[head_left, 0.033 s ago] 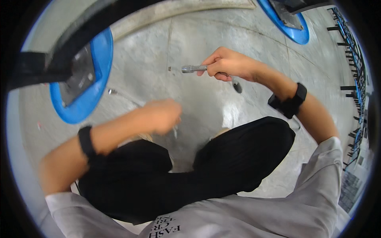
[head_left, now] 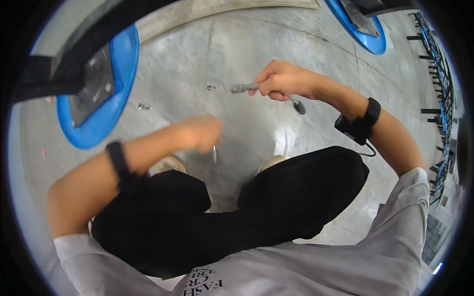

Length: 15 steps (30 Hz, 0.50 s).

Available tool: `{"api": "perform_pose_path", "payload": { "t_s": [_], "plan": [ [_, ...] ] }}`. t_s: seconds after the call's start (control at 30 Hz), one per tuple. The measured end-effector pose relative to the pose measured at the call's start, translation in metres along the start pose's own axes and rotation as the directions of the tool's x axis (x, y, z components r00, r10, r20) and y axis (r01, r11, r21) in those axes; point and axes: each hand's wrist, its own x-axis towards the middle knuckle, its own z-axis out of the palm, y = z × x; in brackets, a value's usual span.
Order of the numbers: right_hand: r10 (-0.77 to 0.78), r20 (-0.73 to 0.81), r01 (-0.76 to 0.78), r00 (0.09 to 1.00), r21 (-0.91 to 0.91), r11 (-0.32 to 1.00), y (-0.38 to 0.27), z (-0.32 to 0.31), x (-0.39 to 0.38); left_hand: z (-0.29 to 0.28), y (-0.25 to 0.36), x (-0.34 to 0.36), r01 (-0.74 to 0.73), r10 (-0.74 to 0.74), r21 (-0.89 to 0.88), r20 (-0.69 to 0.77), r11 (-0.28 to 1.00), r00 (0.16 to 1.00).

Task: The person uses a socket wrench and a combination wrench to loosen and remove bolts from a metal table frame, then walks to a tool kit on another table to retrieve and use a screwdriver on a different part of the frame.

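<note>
The right hand (head_left: 284,80) is far and right of centre, closed around a grey metal ratchet wrench (head_left: 269,92) above the grey concrete floor (head_left: 247,44). The left hand (head_left: 200,133) is nearer and to its left, with a small metal bolt (head_left: 215,154) at its fingertips. A small metal nut (head_left: 210,88) lies on the floor left of the wrench. A round blue base plate (head_left: 101,93) lies far left; a second blue base plate (head_left: 363,27) lies far right.

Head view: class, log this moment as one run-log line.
left hand: holds small metal bolt, blurred | right hand: grips grey ratchet wrench above concrete floor | posture: squatting | nearby: blue base
</note>
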Motion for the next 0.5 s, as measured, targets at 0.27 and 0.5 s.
{"api": "perform_pose_path", "payload": {
  "t_s": [0.27,0.5],
  "plan": [
    [0.257,-0.008,-0.242,0.966,-0.371,0.897,0.116,0.064,0.108,0.120,-0.091,0.112,0.274,-0.328,-0.242,-0.224,0.931,0.918],
    [0.099,-0.014,-0.099,0.995,-0.307,0.947,0.157,0.062,0.100,0.160,-0.143,0.117,0.051,-0.381,-0.676,-0.351,0.736,0.855]
  ]
}}
